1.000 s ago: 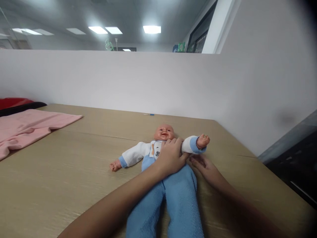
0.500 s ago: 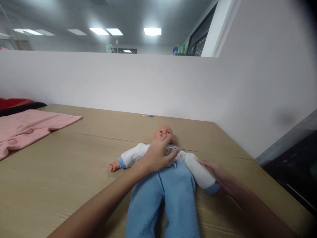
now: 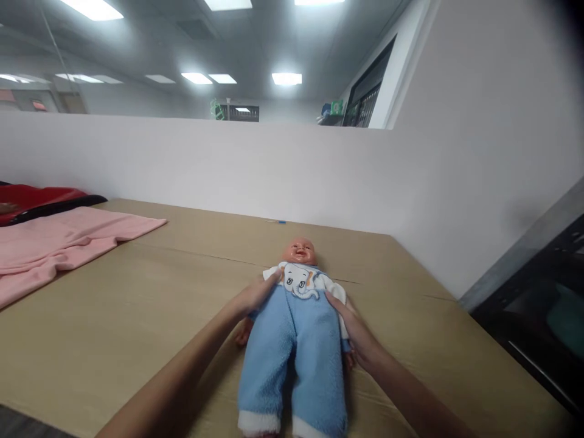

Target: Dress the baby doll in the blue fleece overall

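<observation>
A baby doll lies on its back on the brown tabletop, head toward the wall. It wears a blue and white fleece outfit with an elephant on the chest. My left hand grips the doll's torso and sleeve on the left side, thumb over the chest. On the other side my right hand holds the torso and the white sleeve, thumb near the elephant's trunk. Both doll arms now lie down along its sides, partly covered by my hands. My fingertips are hidden behind the doll's sides.
A pink cloth lies rumpled on the table at the left, beside a red and black item. A small blue-tipped pen-like object rests near the wall. Dark equipment stands off the table's right edge.
My left hand has moved from the doll's face and chest to its left side. My right hand has closed on the other side. The doll's spread arms are now down by its body.
</observation>
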### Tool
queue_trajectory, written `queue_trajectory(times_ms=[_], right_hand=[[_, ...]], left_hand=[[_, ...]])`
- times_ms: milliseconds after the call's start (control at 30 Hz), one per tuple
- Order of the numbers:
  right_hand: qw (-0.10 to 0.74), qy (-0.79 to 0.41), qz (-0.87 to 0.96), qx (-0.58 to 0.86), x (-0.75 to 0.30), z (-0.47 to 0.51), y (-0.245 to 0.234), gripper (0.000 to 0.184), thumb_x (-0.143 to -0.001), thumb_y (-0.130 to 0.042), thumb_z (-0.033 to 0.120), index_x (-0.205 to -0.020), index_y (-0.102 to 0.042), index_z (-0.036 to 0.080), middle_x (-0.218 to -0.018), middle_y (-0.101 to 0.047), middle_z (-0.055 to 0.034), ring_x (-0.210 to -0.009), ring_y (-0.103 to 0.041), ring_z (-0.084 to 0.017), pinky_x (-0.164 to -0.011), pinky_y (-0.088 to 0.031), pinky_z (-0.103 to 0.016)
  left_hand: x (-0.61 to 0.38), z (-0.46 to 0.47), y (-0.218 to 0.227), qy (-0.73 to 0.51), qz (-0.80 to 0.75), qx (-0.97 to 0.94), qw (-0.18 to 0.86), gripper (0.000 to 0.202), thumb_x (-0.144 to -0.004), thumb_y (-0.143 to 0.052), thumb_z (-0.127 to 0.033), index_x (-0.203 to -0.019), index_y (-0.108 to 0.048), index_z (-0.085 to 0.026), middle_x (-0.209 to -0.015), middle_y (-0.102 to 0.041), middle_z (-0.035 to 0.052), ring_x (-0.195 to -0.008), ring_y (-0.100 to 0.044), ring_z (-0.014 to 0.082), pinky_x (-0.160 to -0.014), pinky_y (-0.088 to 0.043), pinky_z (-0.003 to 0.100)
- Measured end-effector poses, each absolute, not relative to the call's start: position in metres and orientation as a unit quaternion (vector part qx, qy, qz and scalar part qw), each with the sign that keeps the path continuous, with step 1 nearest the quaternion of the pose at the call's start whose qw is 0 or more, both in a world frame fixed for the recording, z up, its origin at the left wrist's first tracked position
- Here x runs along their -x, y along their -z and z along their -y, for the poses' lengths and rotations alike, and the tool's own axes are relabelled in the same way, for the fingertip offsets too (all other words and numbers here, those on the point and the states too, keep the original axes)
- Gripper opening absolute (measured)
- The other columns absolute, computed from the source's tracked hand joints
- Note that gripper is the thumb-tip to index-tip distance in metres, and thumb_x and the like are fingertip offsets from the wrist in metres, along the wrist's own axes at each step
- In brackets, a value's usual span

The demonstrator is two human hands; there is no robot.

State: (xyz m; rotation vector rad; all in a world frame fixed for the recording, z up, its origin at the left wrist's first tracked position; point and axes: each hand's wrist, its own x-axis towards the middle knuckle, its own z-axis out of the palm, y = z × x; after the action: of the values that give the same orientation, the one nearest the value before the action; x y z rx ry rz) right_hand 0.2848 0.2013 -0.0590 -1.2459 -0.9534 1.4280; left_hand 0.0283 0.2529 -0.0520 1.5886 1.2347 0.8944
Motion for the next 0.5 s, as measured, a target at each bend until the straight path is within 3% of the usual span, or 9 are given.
queue_trajectory(times_ms=[100, 233, 367, 433, 500], right_hand=[[0.503, -0.576, 0.391, 0.513, -0.279, -0.189, 0.048, 0.063, -0.085, -0.084, 0.054, -0.139, -0.064, 0.027, -0.131, -0.080, -0.0081, -0.120, -0.076, -0.032, -0.088, -0.068, -0.035], [0.513, -0.558, 0.397, 0.517, -0.285, -0.160, 0.030, 0.067, -0.079, -0.088, 0.055, -0.136, -0.066, 0.029, -0.142, -0.075, -0.0051, -0.138, -0.066, -0.030, -0.113, -0.059, -0.036], [0.498, -0.517, 0.453, 0.528, -0.303, -0.113, 0.018, 0.078, -0.074, -0.090, 0.062, -0.141, -0.064, 0.031, -0.150, -0.069, -0.0067, -0.145, -0.060, -0.036, -0.121, -0.053, -0.045], [0.493, -0.463, 0.495, 0.545, -0.319, -0.088, 0.018, 0.081, -0.073, -0.090, 0.063, -0.142, -0.065, 0.031, -0.153, -0.067, -0.0091, -0.146, -0.057, -0.040, -0.121, -0.052, -0.050], [0.483, -0.404, 0.550, 0.549, -0.337, -0.064, 0.021, 0.081, -0.072, -0.092, 0.060, -0.144, -0.066, 0.035, -0.154, -0.065, -0.0090, -0.148, -0.055, -0.042, -0.121, -0.052, -0.052]], left_hand=[[-0.033, -0.232, 0.036, -0.407, -0.469, -0.592, 0.514, 0.069, -0.099, -0.056, -0.067, -0.142, -0.067, -0.013, -0.154, -0.065, 0.0115, -0.148, -0.055, 0.0350, -0.128, -0.038, 0.046], [-0.025, -0.189, 0.018, -0.429, -0.436, -0.555, 0.564, 0.066, -0.097, -0.066, -0.065, -0.145, -0.067, -0.020, -0.153, -0.066, 0.0072, -0.145, -0.058, 0.0346, -0.127, -0.042, 0.046], [-0.028, -0.124, 0.021, -0.503, -0.416, -0.532, 0.540, 0.064, -0.094, -0.072, -0.062, -0.145, -0.066, -0.024, -0.153, -0.066, 0.0067, -0.148, -0.056, 0.0340, -0.128, -0.043, 0.047], [-0.032, -0.083, 0.030, -0.530, -0.423, -0.513, 0.526, 0.073, -0.090, -0.076, -0.065, -0.148, -0.064, -0.021, -0.154, -0.065, 0.0111, -0.146, -0.058, 0.0377, -0.128, -0.043, 0.052], [-0.035, -0.041, 0.041, -0.523, -0.460, -0.481, 0.532, 0.084, -0.080, -0.084, -0.069, -0.149, -0.063, -0.026, -0.150, -0.068, 0.0108, -0.144, -0.059, 0.0424, -0.126, -0.045, 0.059]])
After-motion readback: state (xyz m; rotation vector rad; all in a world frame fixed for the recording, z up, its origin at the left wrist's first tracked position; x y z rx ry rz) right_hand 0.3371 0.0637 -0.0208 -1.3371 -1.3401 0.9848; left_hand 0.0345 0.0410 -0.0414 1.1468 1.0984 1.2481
